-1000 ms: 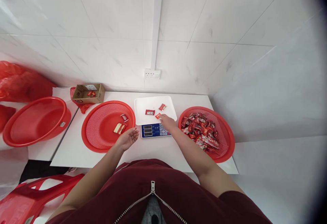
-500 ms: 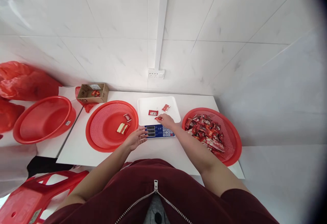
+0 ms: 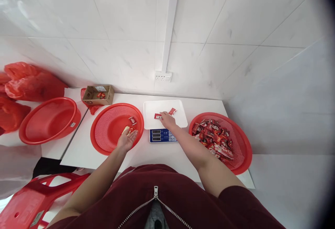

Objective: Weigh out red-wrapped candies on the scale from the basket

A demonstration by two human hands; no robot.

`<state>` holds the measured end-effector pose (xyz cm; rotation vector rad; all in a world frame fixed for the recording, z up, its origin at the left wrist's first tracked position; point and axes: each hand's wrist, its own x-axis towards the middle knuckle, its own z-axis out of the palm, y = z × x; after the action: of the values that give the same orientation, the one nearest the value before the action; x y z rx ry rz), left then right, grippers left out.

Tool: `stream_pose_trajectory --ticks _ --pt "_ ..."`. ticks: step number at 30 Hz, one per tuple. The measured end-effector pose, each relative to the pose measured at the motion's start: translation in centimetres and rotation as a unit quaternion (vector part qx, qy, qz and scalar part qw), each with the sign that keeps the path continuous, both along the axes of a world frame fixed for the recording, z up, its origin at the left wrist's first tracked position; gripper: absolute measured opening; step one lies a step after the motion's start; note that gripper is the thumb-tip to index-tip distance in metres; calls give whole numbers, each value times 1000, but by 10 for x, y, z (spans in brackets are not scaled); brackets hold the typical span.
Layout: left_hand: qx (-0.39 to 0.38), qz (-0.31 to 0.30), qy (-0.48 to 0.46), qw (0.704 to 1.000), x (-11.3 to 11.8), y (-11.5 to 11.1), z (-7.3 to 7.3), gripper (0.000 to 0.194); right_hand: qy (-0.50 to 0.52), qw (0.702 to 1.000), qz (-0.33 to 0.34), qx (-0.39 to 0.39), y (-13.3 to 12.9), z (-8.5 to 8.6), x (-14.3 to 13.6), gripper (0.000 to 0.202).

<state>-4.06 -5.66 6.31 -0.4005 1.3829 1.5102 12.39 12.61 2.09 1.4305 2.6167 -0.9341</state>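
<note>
On the white pan of the scale [image 3: 179, 117], my right hand [image 3: 168, 121] pinches the right end of a red wrapped snack packet [image 3: 158, 116]. A second red packet [image 3: 172, 111] lies on the pan just beyond those fingers. My left hand [image 3: 127, 140] is held palm up with fingers stretched, over the near edge of the left red colander [image 3: 101, 131]. In that colander a cream-and-red packet [image 3: 127, 129] is partly covered by the left fingertips, and a dark red packet [image 3: 132, 120] lies behind it.
A red colander [image 3: 244, 145] heaped with red packets stands at the right. Farther left are a cardboard box [image 3: 91, 97] holding a few packets, a red basin [image 3: 49, 122] and red plastic bags [image 3: 36, 82]. A red stool [image 3: 26, 201] is below the table.
My left hand has moved left from beside the scale to the left colander. My right hand has shifted onto the packet on the pan; the small red packet it held is no longer visible.
</note>
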Motion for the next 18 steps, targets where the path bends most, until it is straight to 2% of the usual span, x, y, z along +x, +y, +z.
stream_pose_trajectory --ticks 4,10,13,15,18 --pt "1 -58 -31 998 3 -8 4 11 -24 1000 10 2 0 -6 -6 34" --pt "20 -170 -33 985 26 6 6 16 -2 998 -43 -51 -13 -2 1 31" --pt "35 -199 -2 979 39 18 6 35 32 991 -30 -130 -26 6 8 30" --pt "44 -209 19 977 47 25 5 42 80 969 4 -235 -35 12 12 29" --pt "55 -204 41 976 54 31 0 23 162 905 34 -392 -41 19 19 31"
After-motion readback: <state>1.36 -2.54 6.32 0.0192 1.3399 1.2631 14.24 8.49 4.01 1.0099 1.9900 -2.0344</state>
